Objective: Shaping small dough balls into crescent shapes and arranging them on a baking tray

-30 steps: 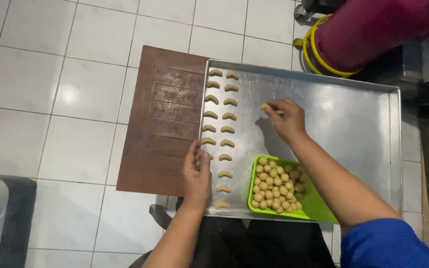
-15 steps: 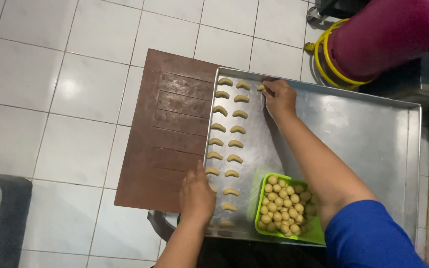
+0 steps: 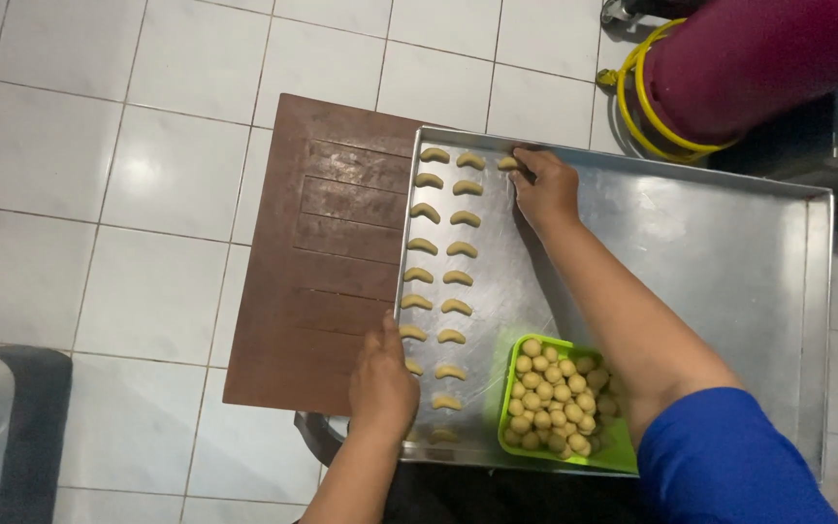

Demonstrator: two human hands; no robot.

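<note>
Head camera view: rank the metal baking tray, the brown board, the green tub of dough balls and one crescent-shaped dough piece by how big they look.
1. metal baking tray
2. brown board, partly under the tray, so its full size is unsure
3. green tub
4. crescent-shaped dough piece

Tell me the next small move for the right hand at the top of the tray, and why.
Probably let go of the crescent piece and draw the right hand back toward the green tub of dough balls. The piece already lies at the head of a third column on the metal tray, level with the two filled columns, and the left hand rests on the tray's near edge.
</note>
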